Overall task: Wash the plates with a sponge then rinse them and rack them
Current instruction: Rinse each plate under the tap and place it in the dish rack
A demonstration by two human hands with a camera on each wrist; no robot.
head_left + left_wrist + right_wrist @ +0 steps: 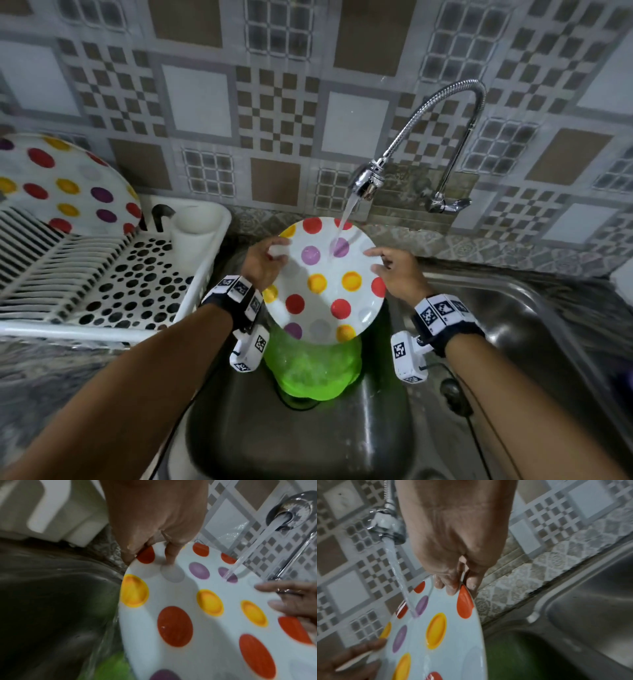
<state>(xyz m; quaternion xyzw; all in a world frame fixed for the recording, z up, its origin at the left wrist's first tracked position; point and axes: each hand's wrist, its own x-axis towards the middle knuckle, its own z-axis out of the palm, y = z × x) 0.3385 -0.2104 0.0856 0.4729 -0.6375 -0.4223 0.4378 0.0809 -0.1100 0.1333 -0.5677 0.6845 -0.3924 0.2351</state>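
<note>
I have the spotted plate (325, 284) up over the sink basin (342, 445), tilted toward me, with the stream from the tap (366, 178) landing on its upper face near a purple dot. My left hand (265, 263) pinches the left rim, thumb on the face and the other fingers hidden behind; my right hand (399, 274) takes the right rim the same way, thumb on the front, at least one finger curled round the back as the right wrist view shows.

The plate looks stiff and glazed, probably ceramic or melamine, I cannot tell which. Wet, it will be slick, so I judge the rim the only sound hold: thumb over the lip, fingers under, one hand on each side. It seems light enough for one hand, but a slip onto the steel could chip it.

Below the plate sits a green plastic bowl (315, 370) in the basin. To my left a white dish rack (205, 274) stands on the surface just beside the sink, with a second spotted plate (65, 185) already upright in its slots and a white cup holder (198, 226) at its corner. Behind everything runs a wall of patterned tiles (274, 102). The room is dim, and the steel drainboard (513, 308) extends to my right
</note>
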